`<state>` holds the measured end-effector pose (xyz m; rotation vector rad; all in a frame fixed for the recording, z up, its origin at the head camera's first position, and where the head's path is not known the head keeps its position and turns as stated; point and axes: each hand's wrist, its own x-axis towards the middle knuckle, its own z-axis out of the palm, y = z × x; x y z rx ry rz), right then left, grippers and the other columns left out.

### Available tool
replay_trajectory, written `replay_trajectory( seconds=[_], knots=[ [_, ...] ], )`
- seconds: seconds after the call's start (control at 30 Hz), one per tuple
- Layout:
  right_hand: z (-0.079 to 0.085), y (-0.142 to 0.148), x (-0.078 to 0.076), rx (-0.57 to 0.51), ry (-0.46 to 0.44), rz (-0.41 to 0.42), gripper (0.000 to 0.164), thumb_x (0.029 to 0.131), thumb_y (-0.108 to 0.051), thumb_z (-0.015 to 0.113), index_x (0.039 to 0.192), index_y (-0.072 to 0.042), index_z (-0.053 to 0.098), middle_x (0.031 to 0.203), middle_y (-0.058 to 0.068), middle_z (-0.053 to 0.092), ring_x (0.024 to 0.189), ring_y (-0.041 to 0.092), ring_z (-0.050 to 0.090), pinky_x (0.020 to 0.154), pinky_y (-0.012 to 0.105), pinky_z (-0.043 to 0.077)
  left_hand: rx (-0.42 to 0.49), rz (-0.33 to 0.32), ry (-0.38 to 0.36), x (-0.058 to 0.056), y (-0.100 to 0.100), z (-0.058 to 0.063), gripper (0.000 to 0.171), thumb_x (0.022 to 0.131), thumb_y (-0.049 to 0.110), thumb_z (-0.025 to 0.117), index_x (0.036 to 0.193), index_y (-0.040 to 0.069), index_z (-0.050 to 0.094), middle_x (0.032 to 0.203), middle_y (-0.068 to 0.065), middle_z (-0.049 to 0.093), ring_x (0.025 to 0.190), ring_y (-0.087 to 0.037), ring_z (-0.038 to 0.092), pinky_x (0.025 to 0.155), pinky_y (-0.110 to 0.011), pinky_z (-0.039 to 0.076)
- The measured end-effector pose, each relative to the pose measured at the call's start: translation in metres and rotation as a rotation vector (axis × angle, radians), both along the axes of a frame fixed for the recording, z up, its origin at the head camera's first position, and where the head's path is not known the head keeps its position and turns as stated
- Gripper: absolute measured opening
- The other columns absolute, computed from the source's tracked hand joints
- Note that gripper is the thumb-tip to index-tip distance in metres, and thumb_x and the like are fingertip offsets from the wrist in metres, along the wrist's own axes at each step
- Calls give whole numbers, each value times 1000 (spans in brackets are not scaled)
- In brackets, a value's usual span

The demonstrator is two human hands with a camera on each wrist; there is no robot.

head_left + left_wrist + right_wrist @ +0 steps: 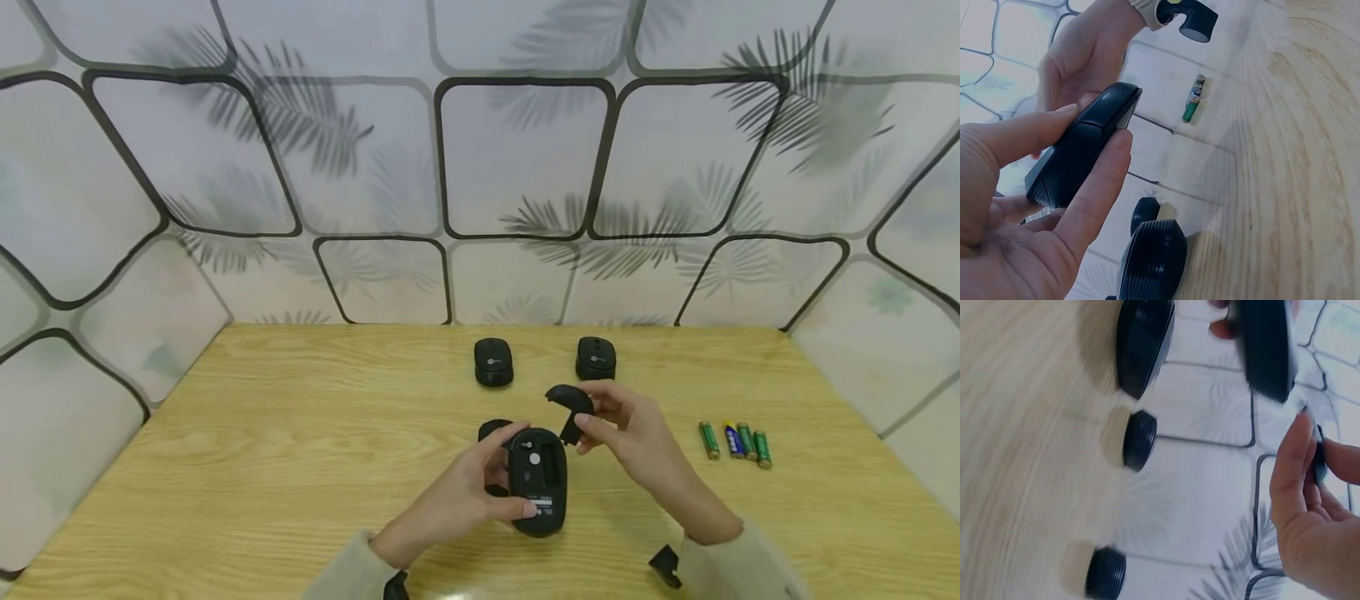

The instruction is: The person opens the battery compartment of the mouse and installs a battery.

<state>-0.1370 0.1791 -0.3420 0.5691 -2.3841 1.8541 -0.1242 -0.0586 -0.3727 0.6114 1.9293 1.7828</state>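
My left hand (468,492) grips a black computer mouse (537,487) with its underside turned up toward my head. A dark, uncovered battery slot runs along one side of that underside, near a label. To the right, my right hand (633,429) pinches the mouse's black battery cover (572,400), a curved piece with a narrow tongue, between thumb and fingers. The cover is held apart from the mouse, just beyond its upper right end. In the left wrist view the mouse (1085,140) is seen edge-on; in the right wrist view the cover (1319,459) is mostly hidden by fingers.
Another black mouse (491,427) lies on the wooden table (300,450), partly hidden behind my left hand. Farther back stand two more mice, a left one (493,362) and a right one (596,358). Several green and blue batteries (745,440) lie at the right. A patterned wall encloses the table.
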Motion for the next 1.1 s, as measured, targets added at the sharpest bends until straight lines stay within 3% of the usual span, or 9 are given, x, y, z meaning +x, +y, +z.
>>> replay_trajectory(
  seconds=[0.23,0.43,0.6,0.87,1.1],
  knots=[
    [-3,20,-14,-11,-86,19,38,97,13,57,133,18,49,85,12,60,67,15,65,63,34,64,15,6,-17,0,0,1,84,86,-7,74,158,5,32,110,-10,65,93,-20,67,74,-28,61],
    [-5,33,-20,30,-151,-9,37,98,13,54,135,17,48,85,12,57,68,17,65,65,41,65,24,16,-47,0,0,2,85,86,-9,74,158,7,33,113,-12,64,96,-22,67,77,-31,61],
    [-7,40,-24,60,-175,-16,38,98,14,54,135,17,49,84,13,56,67,18,63,65,40,65,28,23,-57,-2,-2,1,85,86,-9,73,158,8,33,116,-13,64,98,-22,66,77,-34,62],
    [-17,50,-28,112,-248,54,36,97,14,55,132,19,49,83,12,55,67,20,64,65,40,65,30,51,-78,-9,-5,-8,85,85,-10,73,158,8,33,119,-16,62,100,-24,66,77,-38,64],
    [-23,61,-36,274,-261,143,33,98,11,54,130,18,50,82,11,57,67,27,66,63,39,64,35,49,-84,-10,-6,-13,87,84,-12,74,158,7,32,116,-16,62,96,-23,66,72,-40,65]
  ],
)
